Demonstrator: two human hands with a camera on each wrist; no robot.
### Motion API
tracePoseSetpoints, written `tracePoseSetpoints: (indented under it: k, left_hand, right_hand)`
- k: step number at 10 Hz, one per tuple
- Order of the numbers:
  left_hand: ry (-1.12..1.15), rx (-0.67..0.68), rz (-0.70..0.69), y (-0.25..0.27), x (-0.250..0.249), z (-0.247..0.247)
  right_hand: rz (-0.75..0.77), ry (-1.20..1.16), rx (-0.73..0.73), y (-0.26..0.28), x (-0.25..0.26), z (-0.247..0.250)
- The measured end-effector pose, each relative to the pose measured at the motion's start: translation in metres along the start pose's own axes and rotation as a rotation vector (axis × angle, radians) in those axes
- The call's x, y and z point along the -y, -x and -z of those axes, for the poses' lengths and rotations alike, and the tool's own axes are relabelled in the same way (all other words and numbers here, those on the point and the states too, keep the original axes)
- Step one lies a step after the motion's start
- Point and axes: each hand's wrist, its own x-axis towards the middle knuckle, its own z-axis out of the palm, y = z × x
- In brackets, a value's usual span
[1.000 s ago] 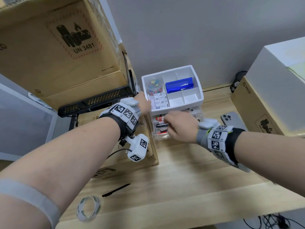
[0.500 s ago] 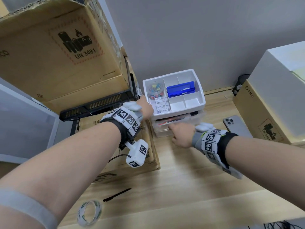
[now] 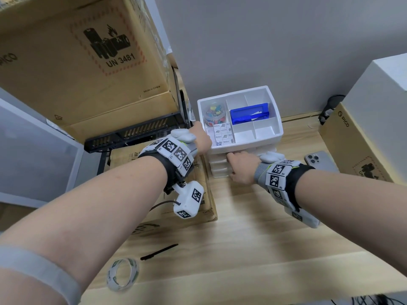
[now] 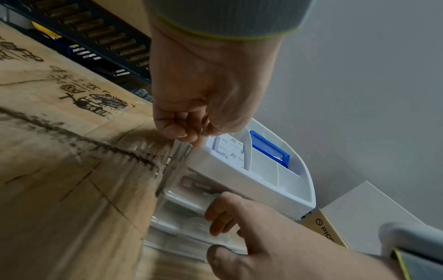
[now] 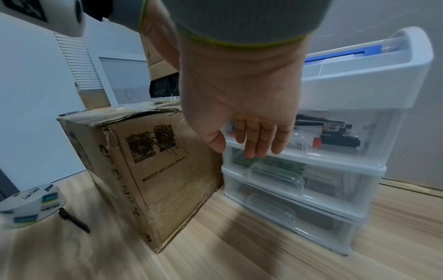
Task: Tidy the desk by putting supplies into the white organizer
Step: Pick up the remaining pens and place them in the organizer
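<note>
The white organizer (image 3: 242, 148) stands against the wall: an open top tray over three clear drawers, all pushed in. My left hand (image 3: 201, 137) grips the tray's front left rim, fingers (image 4: 189, 134) curled over its edge. My right hand (image 3: 240, 166) presses the top drawer (image 5: 335, 136) with straight fingers (image 5: 256, 140); pens show inside it. The tray holds a jar of coloured clips (image 3: 214, 113), sticky notes (image 3: 222, 134) and a blue box (image 3: 250, 113). A tape roll (image 3: 122, 274) and a black pen (image 3: 159, 252) lie on the desk near its front edge.
A low cardboard box (image 5: 148, 166) stands tight against the organizer's left side, with larger cartons (image 3: 77, 62) stacked behind it. A phone (image 3: 319, 160) lies to the right, next to a PICO carton (image 3: 352, 146) with a white box (image 3: 378, 95) on it.
The top drawer, open a second ago with my right hand in it, has been pushed in. My left hand has stayed on the tray rim.
</note>
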Motion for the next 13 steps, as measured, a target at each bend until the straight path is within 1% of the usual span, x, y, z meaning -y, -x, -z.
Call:
tracePoseSetpoints:
  k: [1,2,3,4,5,6,8,9,10,11,13]
  left_hand:
    - [-0.006,-0.015,-0.003,0.004,0.001,0.001]
    - [-0.007,-0.024,-0.008,0.006,0.001,0.003]
    - [-0.005,-0.011,-0.012,0.007,0.001,0.002]
    - [0.007,-0.008,-0.012,0.005,0.000,0.002]
    - [-0.003,-0.027,-0.014,0.002,0.000,0.000]
    - [-0.018,-0.039,-0.016,-0.001,0.003,-0.005]
    - [-0.018,-0.077,-0.036,-0.003,0.006,-0.009]
    - [-0.009,-0.077,-0.042,-0.004,0.007,-0.011]
    - [-0.001,-0.079,-0.040,-0.002,0.006,-0.012]
    - [0.016,-0.066,-0.039,0.001,0.005,-0.010]
    - [0.021,-0.069,-0.026,0.005,0.004,-0.009]
  right_hand:
    - [-0.031,-0.083,0.071,0.004,-0.003,-0.001]
    - [-0.170,-0.374,0.149,0.005,-0.009,-0.016]
    - [-0.450,-0.919,0.140,0.005,-0.012,-0.035]
    - [-0.697,-1.470,0.062,0.001,-0.013,-0.049]
    - [-0.872,-1.722,-0.047,-0.013,-0.019,-0.063]
    - [-0.919,-1.897,-0.111,-0.026,-0.019,-0.076]
    - [-0.935,-2.063,-0.179,-0.043,-0.017,-0.095]
    - [-0.957,-2.063,-0.182,-0.045,-0.013,-0.106]
    - [-0.990,-2.028,-0.166,-0.029,-0.010,-0.114]
    - [-0.977,-1.953,-0.095,-0.010,-0.004,-0.117]
    - [-0.973,-1.989,-0.130,0.022,0.001,-0.135]
